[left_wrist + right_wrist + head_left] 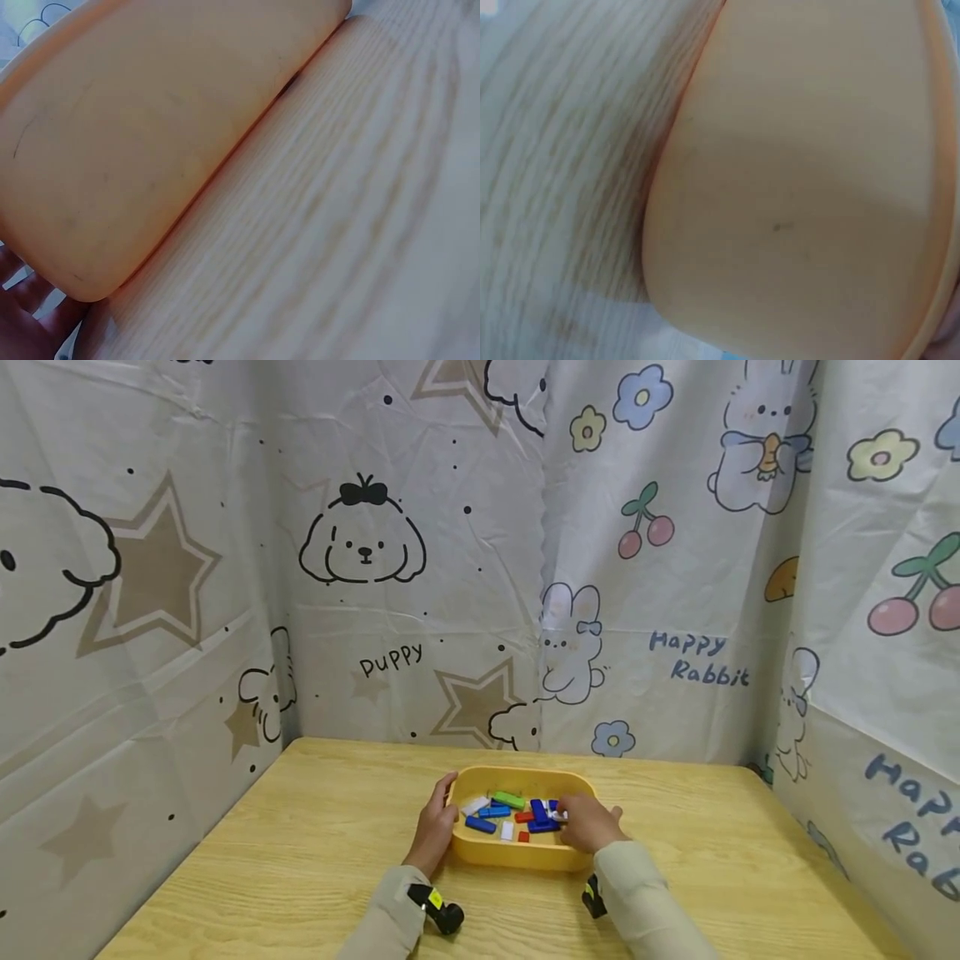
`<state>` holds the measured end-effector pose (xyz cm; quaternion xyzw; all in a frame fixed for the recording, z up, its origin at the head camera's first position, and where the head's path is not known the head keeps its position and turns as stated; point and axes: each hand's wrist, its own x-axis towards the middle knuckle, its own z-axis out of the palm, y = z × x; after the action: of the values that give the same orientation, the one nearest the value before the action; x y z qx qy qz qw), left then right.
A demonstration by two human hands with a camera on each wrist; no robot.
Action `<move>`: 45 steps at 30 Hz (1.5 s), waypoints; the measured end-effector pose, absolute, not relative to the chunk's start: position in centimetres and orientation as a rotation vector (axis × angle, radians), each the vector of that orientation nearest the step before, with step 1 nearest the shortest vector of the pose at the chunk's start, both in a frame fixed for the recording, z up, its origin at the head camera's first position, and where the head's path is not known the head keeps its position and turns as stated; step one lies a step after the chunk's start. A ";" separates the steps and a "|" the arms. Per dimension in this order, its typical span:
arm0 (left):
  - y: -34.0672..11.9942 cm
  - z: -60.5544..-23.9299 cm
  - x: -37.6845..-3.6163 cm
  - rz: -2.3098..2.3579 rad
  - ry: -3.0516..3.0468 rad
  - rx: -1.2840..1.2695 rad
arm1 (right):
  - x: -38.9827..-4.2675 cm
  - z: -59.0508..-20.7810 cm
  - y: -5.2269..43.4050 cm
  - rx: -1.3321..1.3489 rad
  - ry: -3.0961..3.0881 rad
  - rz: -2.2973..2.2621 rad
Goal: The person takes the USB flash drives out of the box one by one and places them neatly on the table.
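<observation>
A yellow plastic bin (517,857) stands on the table, holding several small toy blocks: a green block (508,799), a blue block (481,824), a white block (507,831) and a red block (523,837) among them. My left hand (435,828) holds the bin's left end, its thumb at the rim; in the left wrist view its fingers (30,292) show by the bin's corner. Over the right rim, my right hand (591,823) reaches in, fingers down at dark blue blocks (542,825). Its fingertips are hidden, so a grasp cannot be made out.
The light wooden table (300,852) extends around the bin on both sides. A printed curtain (420,610) with puppies, rabbits and stars encloses the back and sides. Each sleeve carries a black wrist camera, the left camera (437,908) and the right camera (594,897).
</observation>
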<state>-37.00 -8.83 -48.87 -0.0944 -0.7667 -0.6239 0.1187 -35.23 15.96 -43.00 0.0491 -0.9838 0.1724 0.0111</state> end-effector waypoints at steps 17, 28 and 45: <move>-9.6 -48.9 -37.2 -1.833 -2.238 -0.259 | -36.1 -42.7 15.2 0.138 -3.093 0.472; -9.7 -48.8 -37.3 -1.821 -2.242 -0.262 | -36.3 -43.2 15.0 0.156 -3.055 0.435; -8.6 -49.0 -37.1 -1.809 -2.241 -0.273 | -36.1 -44.0 16.3 0.136 -2.906 0.732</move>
<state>-37.12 -8.64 -48.96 -0.0937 -0.7687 -0.6204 0.1241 -36.14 16.30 -44.02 0.0453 -0.9663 0.2434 0.0709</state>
